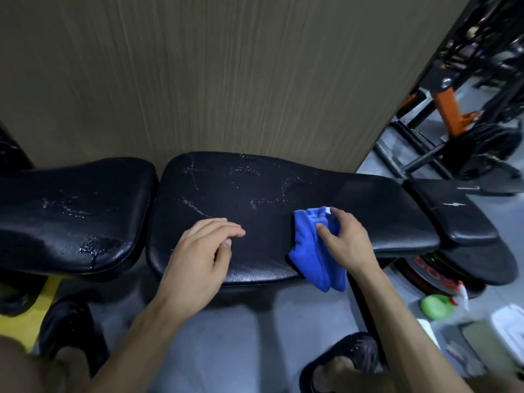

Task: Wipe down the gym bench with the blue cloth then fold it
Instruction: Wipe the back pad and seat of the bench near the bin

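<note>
- Right now the right hand (pixel 344 241) presses down on the blue cloth (pixel 314 248), thumb and fingers closed over its bunched upper part.
- The left hand (pixel 202 251) rests palm down on the black padding, holding nothing, its fingers loosely curled and close together, thumb tucked beneath them.
- The two hands sit apart on the same long pad, the left nearer its middle, the right toward its right half.
- The cloth lies crumpled at the near edge of the gym bench (pixel 255 194), with its lower end hanging over that edge toward the floor.
- Pale streaks and droplets mark the pad's surface beyond both hands.
- A second black pad (pixel 71 211) lies to the left, separated by a narrow gap, with a wet patch near its front edge.
- Behind the bench stands a brown wood-grain wall (pixel 198 66).
- To the right, on the grey floor (pixel 226 336), sit a green object (pixel 433 306) and a white container (pixel 507 324), blurred.
- Further back on the right is a black and orange metal frame (pixel 450 109).
- Dark shoes (pixel 68 327) show at the bottom.
</note>
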{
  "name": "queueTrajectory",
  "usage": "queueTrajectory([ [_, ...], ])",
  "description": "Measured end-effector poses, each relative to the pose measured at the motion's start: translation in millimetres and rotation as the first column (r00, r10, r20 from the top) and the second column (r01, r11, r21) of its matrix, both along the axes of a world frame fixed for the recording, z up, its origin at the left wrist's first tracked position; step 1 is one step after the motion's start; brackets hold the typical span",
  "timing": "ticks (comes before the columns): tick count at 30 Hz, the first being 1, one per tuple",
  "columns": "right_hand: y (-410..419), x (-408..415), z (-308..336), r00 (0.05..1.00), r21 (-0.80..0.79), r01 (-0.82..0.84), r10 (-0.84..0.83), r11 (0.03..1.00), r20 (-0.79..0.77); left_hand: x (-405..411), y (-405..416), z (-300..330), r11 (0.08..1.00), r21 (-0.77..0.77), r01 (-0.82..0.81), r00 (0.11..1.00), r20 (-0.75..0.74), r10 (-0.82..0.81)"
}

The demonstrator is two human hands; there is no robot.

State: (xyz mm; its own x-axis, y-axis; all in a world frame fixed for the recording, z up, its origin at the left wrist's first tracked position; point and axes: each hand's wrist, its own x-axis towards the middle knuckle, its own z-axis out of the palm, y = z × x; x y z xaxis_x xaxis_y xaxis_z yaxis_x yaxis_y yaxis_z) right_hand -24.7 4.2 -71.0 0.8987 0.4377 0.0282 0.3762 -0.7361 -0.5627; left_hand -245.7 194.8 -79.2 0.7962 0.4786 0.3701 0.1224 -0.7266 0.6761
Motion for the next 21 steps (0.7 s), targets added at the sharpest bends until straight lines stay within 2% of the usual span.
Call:
queueTrajectory([
  [2, -0.9, 3.9, 0.5, 0.991, -0.164, 0.046, -0.024, 0.985, 0.132, 4.0, -1.8, 0.8, 1.000, -0.026, -0.012, 1.000, 0.010, 0.013],
  [3, -0.3, 4.8, 1.3, 0.990, -0.199, 0.054, -0.026, 0.978, 0.140, 5.6, -2.8, 0.6, 0.999, -0.033, -0.017, 1.000, 0.013, 0.018],
  [5, 1.7, 4.6, 1.7, 0.998, -0.176, 0.054, -0.046, 0.983, 0.050, 7.9, -4.7, -1.2, 0.999, -0.038, -0.020, 1.000, 0.010, 0.020],
  [7, 0.8, 5.2, 0.4, 0.998, -0.091, 0.059, -0.059, 0.994, 0.002, 9.8, -6.6, -3.2, 0.999, -0.041, -0.023, 1.000, 0.000, 0.023],
  [9, -4.8, 7.4, 4.9, 0.999, 0.070, 0.042, -0.043, 0.997, 0.020, 11.9, -8.7, -5.5, 0.999, -0.038, -0.026, 1.000, -0.004, 0.026],
  [11, -12.6, 8.8, 16.4, 0.999, 0.282, 0.006, -0.020, 0.959, 0.047, 13.7, -11.5, -7.8, 0.999, -0.028, -0.023, 1.000, -0.010, 0.022],
  [13, -22.4, 17.0, 23.3, 0.994, 0.365, 0.048, -0.081, 0.930, 0.077, 17.1, -13.0, -10.1, 0.999, -0.026, -0.020, 1.000, -0.021, 0.019],
  [14, -26.9, 24.3, 21.4, 0.989, 0.326, 0.095, -0.127, 0.941, 0.079, 19.1, -12.7, -11.3, 0.999, -0.025, -0.021, 1.000, -0.024, 0.020],
  [17, -41.1, 41.7, 5.7, 0.966, -0.046, 0.229, -0.220, 0.972, 0.137, 24.1, -11.7, -12.5, 1.000, -0.017, -0.019, 1.000, -0.023, 0.019],
  [19, -47.8, 40.9, 2.7, 0.948, -0.079, 0.245, -0.221, 0.966, 0.228, 29.1, -12.4, -11.4, 1.000, -0.018, -0.021, 1.000, -0.017, 0.021],
  [21, -46.2, 29.0, 2.3, 0.927, -0.026, 0.155, -0.136, 0.988, 0.350, 35.5, -13.7, -10.9, 1.000, -0.021, -0.020, 1.000, -0.018, 0.020],
])
